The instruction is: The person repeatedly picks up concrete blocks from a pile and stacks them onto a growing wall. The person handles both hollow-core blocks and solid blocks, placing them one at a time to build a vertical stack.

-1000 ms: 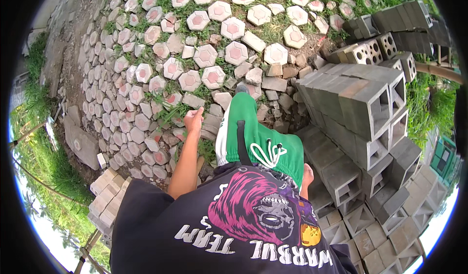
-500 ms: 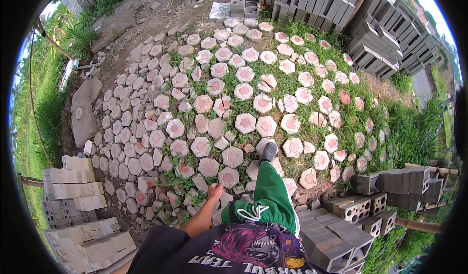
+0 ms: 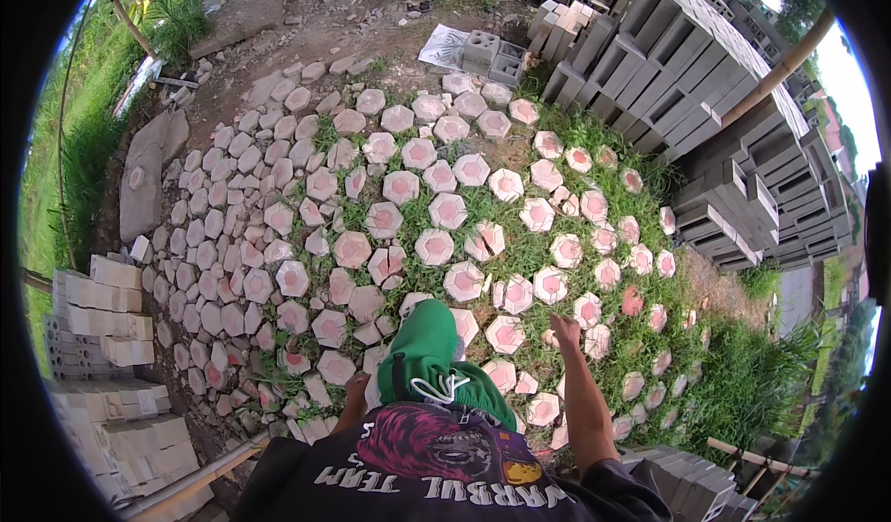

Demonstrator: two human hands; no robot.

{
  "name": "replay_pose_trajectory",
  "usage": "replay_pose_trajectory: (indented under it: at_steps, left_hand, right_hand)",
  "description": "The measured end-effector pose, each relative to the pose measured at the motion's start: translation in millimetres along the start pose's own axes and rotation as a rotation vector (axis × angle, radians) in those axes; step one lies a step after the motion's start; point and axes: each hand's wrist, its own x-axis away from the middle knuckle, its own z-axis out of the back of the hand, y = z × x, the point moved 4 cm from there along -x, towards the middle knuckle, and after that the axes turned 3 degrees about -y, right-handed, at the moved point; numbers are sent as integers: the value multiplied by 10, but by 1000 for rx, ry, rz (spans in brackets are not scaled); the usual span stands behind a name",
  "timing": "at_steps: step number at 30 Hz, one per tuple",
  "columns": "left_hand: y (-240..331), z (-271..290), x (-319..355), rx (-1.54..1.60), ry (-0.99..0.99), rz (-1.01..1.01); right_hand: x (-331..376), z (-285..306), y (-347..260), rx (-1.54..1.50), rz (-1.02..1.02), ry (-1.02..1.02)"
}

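Nothing is held: the right hand (image 3: 563,325), loosely curled, is swung out over the hexagonal pavers (image 3: 436,245) for balance mid-stride, the left hand (image 3: 356,390) half hidden, its fingers unreadable.

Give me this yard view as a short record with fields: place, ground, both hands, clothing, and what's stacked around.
place: outdoor yard with grass and bare dirt
ground: pink-centred hexagonal pavers laid loosely over grass
left hand: low beside the left thigh, holding nothing visible, grip unclear
right hand: swung forward over the pavers, loosely closed, nothing seen in it
clothing: green shorts, black printed shirt
stacks right: grey hollow blocks
stacks left: pale bricks
far end: two loose hollow blocks beside a flat sheet
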Motion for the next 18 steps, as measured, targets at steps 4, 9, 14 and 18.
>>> replay_pose_trajectory:
  at_steps: [4, 9, 14, 18]
  left_hand:
    - [696, -439, -648, -150, -152, 228]
    - [1544, -891, -2019, -154, -329, 284]
    - [2337, -1193, -3836, 205, -331, 473]
    - [3688, -1251, -5721, 320, -205, 526]
  right_hand:
    - [-818, 37, -1848, -411, 94, 11]
    - [-1818, -178, -2715, -373, 122, -184]
    - [-2562, -471, -2263, -314, -341, -202]
    - [-2785, -591, -2363, 1048, 185, -563]
